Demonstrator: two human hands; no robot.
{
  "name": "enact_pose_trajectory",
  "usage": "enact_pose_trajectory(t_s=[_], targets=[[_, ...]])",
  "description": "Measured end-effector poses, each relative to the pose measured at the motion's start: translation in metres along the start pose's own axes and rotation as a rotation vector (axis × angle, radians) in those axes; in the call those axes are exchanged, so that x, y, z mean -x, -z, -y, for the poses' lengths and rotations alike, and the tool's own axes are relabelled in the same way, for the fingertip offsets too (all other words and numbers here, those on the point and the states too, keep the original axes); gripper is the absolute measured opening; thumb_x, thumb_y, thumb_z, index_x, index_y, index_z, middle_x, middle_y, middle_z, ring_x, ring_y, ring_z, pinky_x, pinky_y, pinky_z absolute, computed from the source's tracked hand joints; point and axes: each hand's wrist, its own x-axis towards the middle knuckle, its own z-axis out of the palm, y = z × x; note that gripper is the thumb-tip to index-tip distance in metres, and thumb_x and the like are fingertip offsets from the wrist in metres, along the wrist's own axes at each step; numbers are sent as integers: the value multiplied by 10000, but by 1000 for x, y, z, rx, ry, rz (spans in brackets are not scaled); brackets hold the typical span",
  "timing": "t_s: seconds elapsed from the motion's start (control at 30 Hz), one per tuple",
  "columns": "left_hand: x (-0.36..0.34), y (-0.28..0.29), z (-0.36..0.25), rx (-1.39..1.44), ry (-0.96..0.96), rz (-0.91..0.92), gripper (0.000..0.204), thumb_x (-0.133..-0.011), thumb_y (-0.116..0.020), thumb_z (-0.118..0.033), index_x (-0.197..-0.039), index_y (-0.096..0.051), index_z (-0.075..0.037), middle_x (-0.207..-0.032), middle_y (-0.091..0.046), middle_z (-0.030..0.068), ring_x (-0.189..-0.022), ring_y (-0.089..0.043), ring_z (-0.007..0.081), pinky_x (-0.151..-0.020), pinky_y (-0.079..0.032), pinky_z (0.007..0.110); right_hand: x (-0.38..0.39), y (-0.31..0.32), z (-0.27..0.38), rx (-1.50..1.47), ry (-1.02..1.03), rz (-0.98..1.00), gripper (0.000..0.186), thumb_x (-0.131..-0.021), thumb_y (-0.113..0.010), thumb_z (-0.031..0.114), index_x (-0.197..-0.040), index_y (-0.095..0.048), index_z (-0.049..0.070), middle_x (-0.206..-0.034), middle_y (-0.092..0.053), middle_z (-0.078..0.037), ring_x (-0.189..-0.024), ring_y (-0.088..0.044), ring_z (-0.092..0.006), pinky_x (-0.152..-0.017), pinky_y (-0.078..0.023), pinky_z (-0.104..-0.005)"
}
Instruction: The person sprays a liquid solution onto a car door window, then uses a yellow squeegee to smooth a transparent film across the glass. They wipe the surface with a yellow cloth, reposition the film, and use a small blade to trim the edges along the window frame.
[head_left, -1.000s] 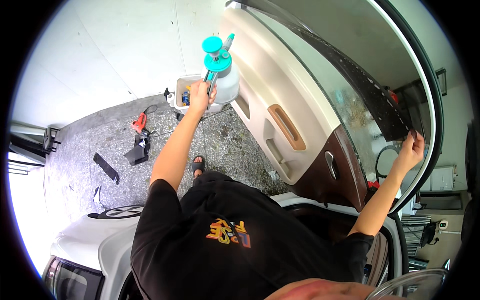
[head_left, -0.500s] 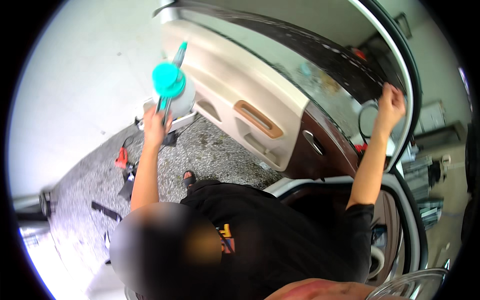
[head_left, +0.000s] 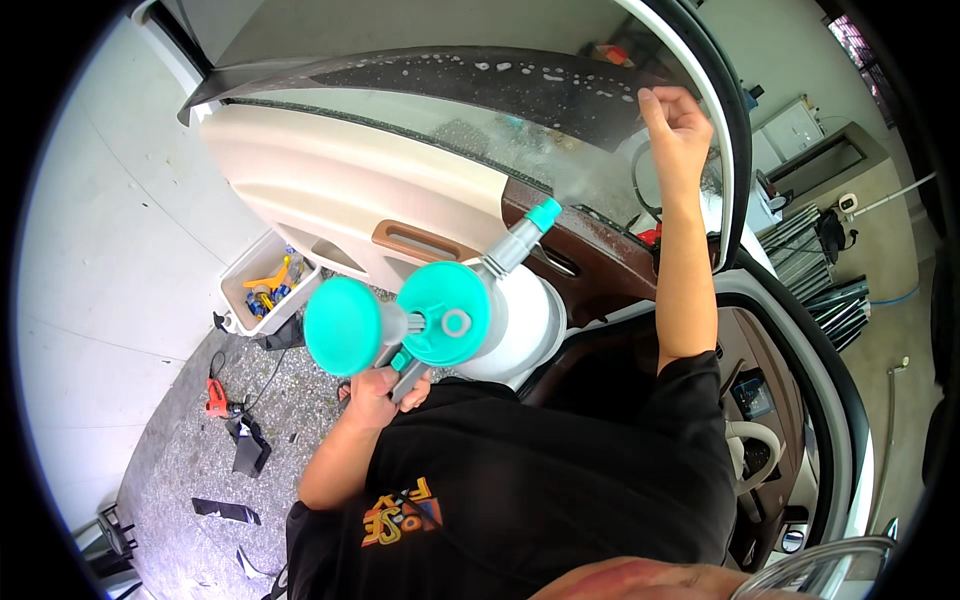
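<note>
My left hand point(head_left: 380, 402) is closed around the grey handle of a pump sprayer point(head_left: 440, 330) with a turquoise top and a white tank. The turquoise nozzle points up and right toward the car door's window, and a faint mist hangs before it. My right hand point(head_left: 683, 135) pinches the right end of a dark sheet of window film point(head_left: 490, 85), lifting it off the lower part of the glass. Water drops dot the film. Below it, the wet window glass point(head_left: 470, 140) shows above the beige and brown door panel point(head_left: 330, 185).
A white bin point(head_left: 245, 300) with small tools stands beyond the door panel. On the speckled floor lie a red corded tool point(head_left: 217, 400) and dark scraps point(head_left: 225, 511). The car's steering wheel point(head_left: 755, 450) shows at the right. Rolls of film point(head_left: 840, 305) lean beyond the door.
The sprayer has come right and closer to my body, its nozzle now toward the window with mist showing. My right hand still holds the film. The view has shifted to the right.
</note>
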Motion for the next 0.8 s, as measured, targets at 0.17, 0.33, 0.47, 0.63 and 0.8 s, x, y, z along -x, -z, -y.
enact_pose_trajectory(t_s=[0.17,0.33,0.47,0.63,0.8], targets=[[7,21,-6,-44,-112,-135,468,-744,-467,-403,-709,-471,63,-421,-408,68,-283,-343,115,-286,-282,233,-4,2,-7,33,22,-8,148,-768,-677,137,-819,-613,13,-567,-496,66,-527,-389,-2,-489,-284,-162],[2,82,-37,-146,-230,-408,351,-726,-413,-304,-760,-473,40,-453,-410,61,-340,-353,125,-341,-302,255,-1,18,-24,-51,60,-65,130,-796,-644,87,-894,-608,9,-643,-518,57,-547,-408,5,-488,-275,-147],[-18,152,-74,-290,-349,-570,275,-780,-388,-232,-786,-478,28,-488,-428,52,-367,-365,118,-354,-295,248,1,6,-21,-123,16,-102,108,-809,-634,91,-868,-589,13,-649,-525,46,-546,-414,7,-486,-279,-135],[-47,209,-131,-396,-392,-721,250,-808,-365,-193,-780,-481,27,-515,-443,56,-381,-370,114,-357,-286,246,-2,11,-30,-91,51,-78,141,-823,-614,102,-923,-587,7,-673,-521,40,-536,-389,0,-472,-267,-148],[-63,228,-140,-384,-360,-825,266,-816,-390,-220,-784,-488,24,-527,-443,48,-389,-372,105,-349,-275,239,-1,2,-14,-64,63,-142,121,-828,-601,107,-911,-602,19,-637,-476,62,-507,-350,-2,-455,-232,-164]])
